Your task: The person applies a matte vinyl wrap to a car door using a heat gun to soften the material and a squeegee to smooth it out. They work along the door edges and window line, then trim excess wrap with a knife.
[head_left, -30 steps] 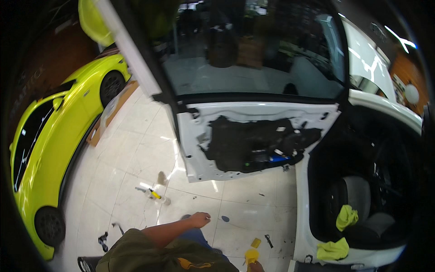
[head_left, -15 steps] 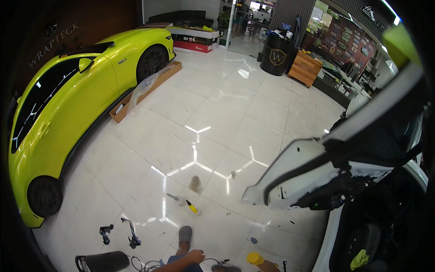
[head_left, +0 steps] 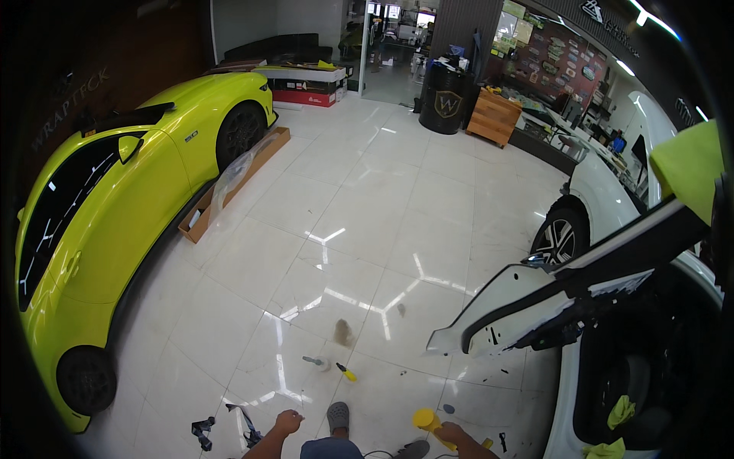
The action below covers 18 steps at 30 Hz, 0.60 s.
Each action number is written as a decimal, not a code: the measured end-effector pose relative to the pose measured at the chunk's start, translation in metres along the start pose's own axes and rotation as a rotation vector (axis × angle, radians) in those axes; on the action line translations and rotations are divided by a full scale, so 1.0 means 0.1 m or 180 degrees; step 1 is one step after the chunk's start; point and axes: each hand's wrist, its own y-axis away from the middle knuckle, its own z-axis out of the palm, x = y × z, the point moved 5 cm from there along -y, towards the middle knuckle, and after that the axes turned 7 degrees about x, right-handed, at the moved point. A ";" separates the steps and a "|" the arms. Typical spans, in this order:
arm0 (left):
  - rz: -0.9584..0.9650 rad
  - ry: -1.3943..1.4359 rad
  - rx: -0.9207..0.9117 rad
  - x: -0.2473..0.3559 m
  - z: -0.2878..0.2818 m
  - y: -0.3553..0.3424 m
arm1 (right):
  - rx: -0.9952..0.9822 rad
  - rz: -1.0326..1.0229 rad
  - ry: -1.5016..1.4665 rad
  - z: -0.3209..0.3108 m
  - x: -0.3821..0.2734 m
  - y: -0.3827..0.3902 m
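Observation:
My left hand [head_left: 289,421] is low in the view, left of my grey clog [head_left: 338,417], its fingers curled together. A tiny pale spot shows at the fingertips; what they hold, if anything, is too small to name. At the lower right, my right hand [head_left: 453,434] is wrapped round a yellow tool with a round end [head_left: 426,419], whose exact kind I cannot make out. Ahead of my feet lie a yellow-and-black hand tool [head_left: 346,372] and a grey-handled one [head_left: 313,360]. Crumpled dark strips [head_left: 202,433] rest beyond my left forearm.
A white car's open door [head_left: 505,306], its trim partly stripped, juts in from the right. Yellow-green cloths [head_left: 621,411] lie by its opening. On the left stands a lime-green car [head_left: 115,252] with a long cardboard box [head_left: 233,187] beside it. Glossy tiles [head_left: 367,229] cover the floor.
My view has shifted, showing more of the white car. My left hand has moved left, away from my right, and both forearms reach further in. The yellow tool remains by my right hand.

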 end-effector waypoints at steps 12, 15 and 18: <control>-0.0126 -0.0210 -0.0907 0.10 1.04 0.78 | 0.0000 0.0079 0.0248 0.10 0.75 0.19; -0.0330 -0.0503 -0.1061 -0.06 1.07 0.90 | 0.0159 0.0186 0.0068 0.12 0.97 0.25; 0.0637 -0.1424 -0.1564 -0.05 1.10 0.71 | 0.0287 0.0407 -0.0059 0.15 1.21 0.28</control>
